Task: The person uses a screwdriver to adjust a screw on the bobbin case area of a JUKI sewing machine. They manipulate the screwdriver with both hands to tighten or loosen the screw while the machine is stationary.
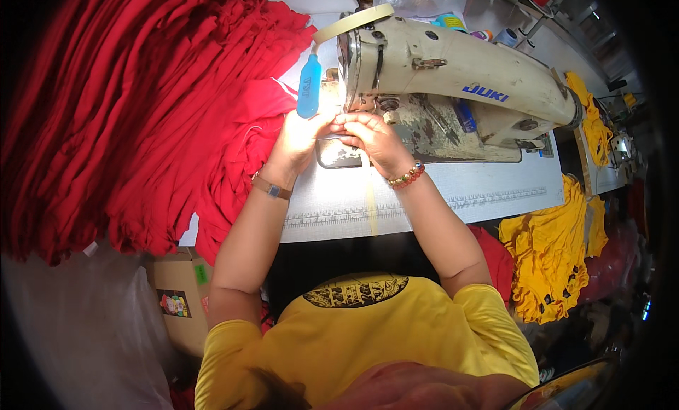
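Observation:
Both my hands meet under the head of a cream sewing machine (410,63), close to its needle area. My left hand (303,140) has thumb and fingers pinched together, its fingertips touching those of the other hand. My right hand (376,142) is also closed in a pinch, fingers bent. Whatever lies between the fingertips is too small or hidden to make out. A pale yellowish strip (371,201) runs across the white table (318,222) from below my right hand to the front edge. Just above my left hand hangs a blue paddle-shaped piece (309,88) on a curved cream arm.
A large heap of red fabric pieces (141,120) fills the left side. Yellow garments (544,254) hang at the right. A printed ruler (453,203) lies along the table's front. Below the heap stands a cardboard box (177,297). Spools (506,36) stand behind the machine.

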### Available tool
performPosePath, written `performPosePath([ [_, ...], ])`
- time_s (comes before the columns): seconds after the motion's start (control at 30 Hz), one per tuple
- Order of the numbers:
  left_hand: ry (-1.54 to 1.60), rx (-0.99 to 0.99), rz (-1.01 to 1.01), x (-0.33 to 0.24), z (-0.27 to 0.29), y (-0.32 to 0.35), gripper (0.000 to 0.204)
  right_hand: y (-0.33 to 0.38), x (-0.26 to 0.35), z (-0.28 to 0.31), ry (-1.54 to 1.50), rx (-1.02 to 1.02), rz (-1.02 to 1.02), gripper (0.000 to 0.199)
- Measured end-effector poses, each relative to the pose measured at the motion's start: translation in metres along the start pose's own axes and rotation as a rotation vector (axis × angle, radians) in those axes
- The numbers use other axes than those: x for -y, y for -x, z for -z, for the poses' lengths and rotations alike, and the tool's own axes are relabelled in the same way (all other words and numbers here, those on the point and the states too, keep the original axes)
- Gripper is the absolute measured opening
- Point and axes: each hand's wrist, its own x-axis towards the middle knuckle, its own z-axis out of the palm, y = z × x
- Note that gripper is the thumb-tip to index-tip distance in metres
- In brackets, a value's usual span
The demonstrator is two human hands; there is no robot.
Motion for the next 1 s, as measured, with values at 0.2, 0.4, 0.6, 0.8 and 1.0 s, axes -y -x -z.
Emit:
performPosePath([
  [0.2,-0.045,-0.001,0.008,-0.003,-0.003,0.001,0.013,0.002,0.006,0.0,0.02,0.025,-0.034,0.018],
  [0.4,-0.041,0.003,0.027,-0.005,-0.004,0.001,0.015,-0.001,0.006,0.003,-0.01,0.041,-0.031,0.018],
  [0.6,-0.006,0.025,0.013,-0.004,-0.001,0.001,0.015,0.0,0.007,0.003,-0.02,0.054,-0.046,0.018],
  [0.8,0.0,0.027,0.015,-0.002,0.001,0.0,0.017,0.002,0.009,0.001,0.0,0.043,-0.063,0.019],
  [1.0,-0.005,0.029,0.03,-0.001,0.002,-0.001,0.017,0.001,0.01,0.001,-0.015,0.042,-0.072,0.019],
])
